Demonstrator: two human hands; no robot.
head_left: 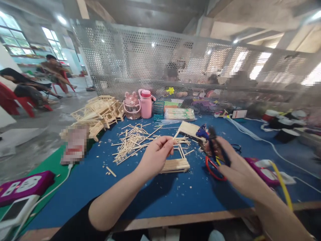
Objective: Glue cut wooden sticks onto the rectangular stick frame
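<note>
My left hand point(159, 152) is closed, pinching a thin wooden stick point(176, 134) between thumb and fingertips. To its right, my right hand point(232, 160) is wrapped round dark-handled pliers point(215, 147), blurred by motion, so the jaws are unclear. Below my left hand lies a small slatted piece of glued sticks point(177, 164), partly hidden by the hand, with a thin stick frame point(182, 152) behind it. Scissors with red handles point(213, 171) lie under my right hand. Just left of the pliers is a blue object point(202, 131) I cannot make out. A flat wooden panel point(188, 128) lies farther back.
Loose sticks point(132, 144) are heaped left of centre. Finished stick structures point(100, 113) are stacked at the back left. Two pink bottles point(145, 106) and bagged sticks point(179, 114) stand before a perforated metal screen point(140, 57). Purple power strips point(26, 187) and cables lie at both sides.
</note>
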